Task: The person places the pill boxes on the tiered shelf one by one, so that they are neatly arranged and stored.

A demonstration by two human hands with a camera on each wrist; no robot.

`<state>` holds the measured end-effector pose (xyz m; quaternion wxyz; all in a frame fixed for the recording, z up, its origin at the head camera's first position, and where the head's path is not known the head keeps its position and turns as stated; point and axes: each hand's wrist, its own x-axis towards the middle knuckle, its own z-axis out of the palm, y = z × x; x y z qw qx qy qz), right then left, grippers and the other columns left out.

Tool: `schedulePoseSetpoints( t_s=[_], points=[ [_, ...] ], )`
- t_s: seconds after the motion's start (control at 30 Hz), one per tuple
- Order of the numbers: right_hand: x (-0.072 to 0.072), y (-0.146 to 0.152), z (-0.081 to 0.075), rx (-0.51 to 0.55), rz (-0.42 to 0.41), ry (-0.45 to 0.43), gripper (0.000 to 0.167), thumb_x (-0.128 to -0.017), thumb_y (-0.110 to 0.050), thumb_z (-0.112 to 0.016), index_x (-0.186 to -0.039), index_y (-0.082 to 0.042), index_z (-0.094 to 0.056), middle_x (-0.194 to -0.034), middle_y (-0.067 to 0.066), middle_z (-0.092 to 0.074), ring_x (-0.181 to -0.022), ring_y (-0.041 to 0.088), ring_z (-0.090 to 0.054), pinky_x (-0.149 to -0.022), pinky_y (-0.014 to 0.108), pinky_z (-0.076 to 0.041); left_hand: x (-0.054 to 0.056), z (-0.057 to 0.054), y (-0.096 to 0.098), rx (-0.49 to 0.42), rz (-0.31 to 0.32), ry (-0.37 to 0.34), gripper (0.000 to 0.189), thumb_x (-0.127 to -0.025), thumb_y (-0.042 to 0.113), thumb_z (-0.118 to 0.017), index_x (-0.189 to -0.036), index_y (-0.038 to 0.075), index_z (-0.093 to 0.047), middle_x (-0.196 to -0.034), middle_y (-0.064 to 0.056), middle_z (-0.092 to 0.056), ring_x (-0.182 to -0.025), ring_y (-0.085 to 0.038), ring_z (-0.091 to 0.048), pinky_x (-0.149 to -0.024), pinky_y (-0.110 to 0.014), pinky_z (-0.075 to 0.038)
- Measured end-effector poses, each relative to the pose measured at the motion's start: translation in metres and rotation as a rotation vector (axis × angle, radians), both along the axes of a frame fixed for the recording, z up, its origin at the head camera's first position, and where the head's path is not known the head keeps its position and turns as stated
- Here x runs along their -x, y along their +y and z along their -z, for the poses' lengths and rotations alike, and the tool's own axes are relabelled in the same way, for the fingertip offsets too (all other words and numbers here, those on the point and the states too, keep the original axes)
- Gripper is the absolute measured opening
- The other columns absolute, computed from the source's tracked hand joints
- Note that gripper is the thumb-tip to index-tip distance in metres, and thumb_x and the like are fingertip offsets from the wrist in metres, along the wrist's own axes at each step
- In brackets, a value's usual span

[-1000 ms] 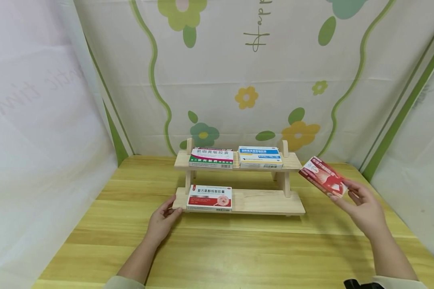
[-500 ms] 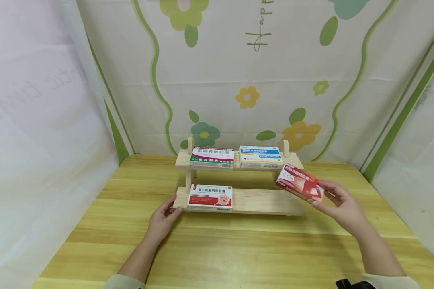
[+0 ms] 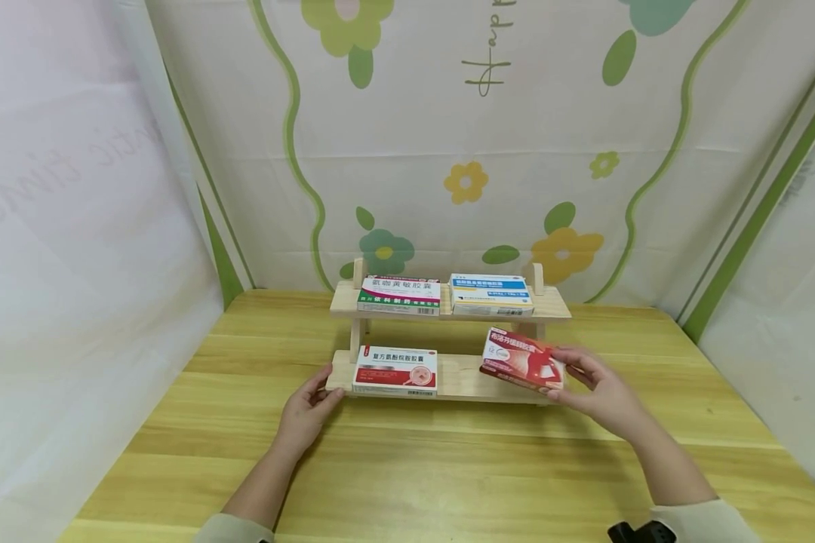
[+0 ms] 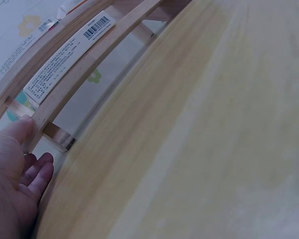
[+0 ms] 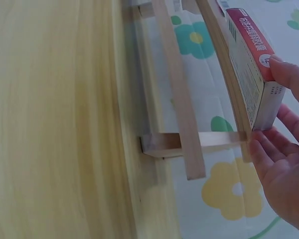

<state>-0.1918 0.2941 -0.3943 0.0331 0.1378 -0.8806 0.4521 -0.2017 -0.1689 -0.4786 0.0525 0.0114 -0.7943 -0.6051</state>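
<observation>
My right hand point(image 3: 598, 388) pinches a red medicine box point(image 3: 521, 360) by its right end, thumb at the front edge and fingers behind. The box tilts over the right half of the lower board of a two-tier wooden shelf point(image 3: 465, 377); whether it touches the board I cannot tell. Its side and end show in the right wrist view, with the thumb on the red face point(image 5: 251, 42). My left hand point(image 3: 303, 415) grips the lower board's left end; in the left wrist view the thumb point(image 4: 21, 128) lies on the board and the fingers curl beneath.
A white and red medicine box point(image 3: 395, 369) lies on the lower board's left half. Up on the top board sit a green and white box point(image 3: 398, 295) and a blue and white box point(image 3: 491, 294). The wooden table point(image 3: 407, 467) meets a flower-print cloth point(image 3: 394, 173) behind the shelf.
My right hand has carried the red medicine box leftward and down, from beside the shelf to over the lower board. The left hand has kept its grip on the shelf.
</observation>
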Motion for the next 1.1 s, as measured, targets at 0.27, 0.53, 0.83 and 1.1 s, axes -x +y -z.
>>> schedulePoseSetpoints(
  t_s=[0.27, 0.53, 0.83, 1.1],
  points=[
    [0.012, -0.015, 0.012, -0.011, -0.044, -0.078, 0.063, -0.082, -0.027, -0.080, -0.135, -0.005, -0.053, -0.148, 0.017, -0.042, -0.136, 0.042, -0.041, -0.094, 0.001, -0.036, -0.002, -0.002, 0.001, -0.008, -0.004, -0.003, 0.056, -0.095, 0.018, -0.066, -0.145, 0.004, -0.046, -0.144, -0.019, -0.051, -0.113, -0.021, -0.058, -0.082, -0.009, -0.047],
    [0.022, -0.025, 0.022, -0.060, -0.072, -0.062, 0.059, -0.081, -0.028, -0.081, -0.132, -0.008, -0.058, -0.144, 0.017, -0.047, -0.134, 0.041, -0.044, -0.109, 0.040, -0.043, -0.002, -0.002, 0.001, -0.014, -0.009, -0.003, 0.055, -0.094, 0.017, -0.067, -0.144, 0.004, -0.048, -0.144, -0.019, -0.051, -0.105, -0.013, -0.059, -0.081, -0.010, -0.048],
    [0.029, -0.028, 0.025, -0.065, -0.104, -0.098, 0.061, -0.081, -0.027, -0.081, -0.133, -0.007, -0.057, -0.146, 0.021, -0.045, -0.134, 0.044, -0.043, -0.110, 0.059, -0.036, -0.002, -0.002, 0.001, -0.007, -0.004, -0.001, 0.056, -0.094, 0.018, -0.067, -0.145, 0.004, -0.047, -0.144, -0.019, -0.051, -0.107, -0.014, -0.058, -0.083, -0.010, -0.048],
    [0.035, -0.026, 0.025, -0.110, -0.127, -0.142, 0.065, -0.082, -0.031, -0.080, -0.137, -0.008, -0.054, -0.149, 0.022, -0.040, -0.136, 0.045, -0.041, -0.111, 0.058, -0.036, -0.001, -0.002, 0.001, -0.012, -0.004, 0.001, 0.056, -0.094, 0.017, -0.067, -0.145, 0.004, -0.046, -0.146, -0.019, -0.049, -0.107, -0.014, -0.058, -0.083, -0.010, -0.048]
  ],
)
